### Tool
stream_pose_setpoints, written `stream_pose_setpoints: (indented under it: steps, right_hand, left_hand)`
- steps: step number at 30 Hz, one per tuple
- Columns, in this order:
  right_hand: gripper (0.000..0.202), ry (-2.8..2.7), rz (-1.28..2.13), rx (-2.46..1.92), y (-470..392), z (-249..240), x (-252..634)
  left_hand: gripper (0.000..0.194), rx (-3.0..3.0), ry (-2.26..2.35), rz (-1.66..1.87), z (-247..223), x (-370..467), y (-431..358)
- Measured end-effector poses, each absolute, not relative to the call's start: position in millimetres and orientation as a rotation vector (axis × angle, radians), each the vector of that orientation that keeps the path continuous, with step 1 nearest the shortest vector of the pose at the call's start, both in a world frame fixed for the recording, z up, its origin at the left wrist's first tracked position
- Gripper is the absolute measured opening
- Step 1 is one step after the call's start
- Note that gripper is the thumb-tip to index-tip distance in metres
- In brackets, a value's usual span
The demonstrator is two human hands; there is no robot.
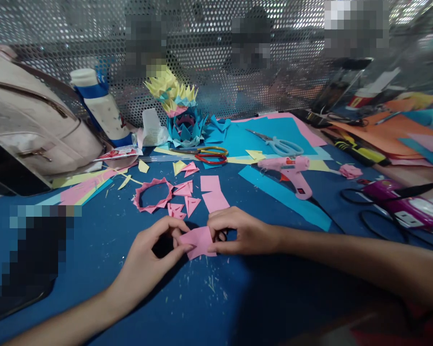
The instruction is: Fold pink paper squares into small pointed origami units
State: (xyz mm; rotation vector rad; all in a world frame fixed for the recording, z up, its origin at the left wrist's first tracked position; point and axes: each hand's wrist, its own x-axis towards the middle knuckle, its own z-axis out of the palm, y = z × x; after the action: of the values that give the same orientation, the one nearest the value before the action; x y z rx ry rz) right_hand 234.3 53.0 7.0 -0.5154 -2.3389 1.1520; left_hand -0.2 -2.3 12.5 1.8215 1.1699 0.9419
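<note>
Paper point(198, 241), pink, flat, creased, pinched in the grip of both hands point(201, 240)

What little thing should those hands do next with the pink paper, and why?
I'd probably fold the small pink paper over, bringing two edges together. The left hand and right hand already pinch opposite sides, and it looks mostly open, whereas the folded pink pieces beyond it are pointed, like the pink ring beside them.

Matt pink paper point(198, 241), perforated metal panel point(209, 81), glossy plastic glue gun point(286, 168).
</note>
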Motion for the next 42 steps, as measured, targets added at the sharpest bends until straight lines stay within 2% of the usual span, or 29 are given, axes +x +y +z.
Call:
stream_pose_setpoints:
  steps: [6, 11, 14, 18, 25, 29, 37, 42]
  right_hand:
    - [0.024, -2.266, 1.157, -0.608, 47.8, 8.7, 230.3]
    - [0.027, -2.218, 1.196, -0.666, 46.7, 10.7, 228.3]
    - [0.023, -2.317, 1.135, -0.592, 46.9, 10.8, 229.1]
    - [0.031, -2.401, 1.098, -0.568, 45.2, 10.8, 230.0]
    - [0.032, -2.378, 0.961, -0.682, 43.1, 11.4, 227.9]
    - [0.036, -2.281, 1.020, -0.772, 43.5, 12.5, 228.2]
    - [0.026, -2.371, 0.954, -0.608, 44.1, 4.2, 228.8]
    - [0.034, -2.410, 0.939, -0.597, 45.2, 3.3, 229.3]
  left_hand:
    - [0.014, 1.849, 1.189, 0.920, 8.8, 1.0, 0.2]
    - [0.002, 1.873, 1.201, 0.928, 7.2, -0.4, -0.4]
    - [0.007, 1.880, 1.186, 0.957, 10.1, -0.5, -1.3]
    - [0.014, 1.898, 1.151, 0.958, 13.5, -0.6, -1.8]
    - [0.009, 1.934, 1.139, 0.944, 10.0, -2.0, -2.8]
    - [0.022, 1.923, 1.178, 0.959, 6.7, -1.9, -2.2]
    - [0.016, 1.919, 1.157, 1.026, 10.8, 0.3, -1.9]
    - [0.019, 1.959, 1.142, 1.032, 10.5, 1.7, -3.3]
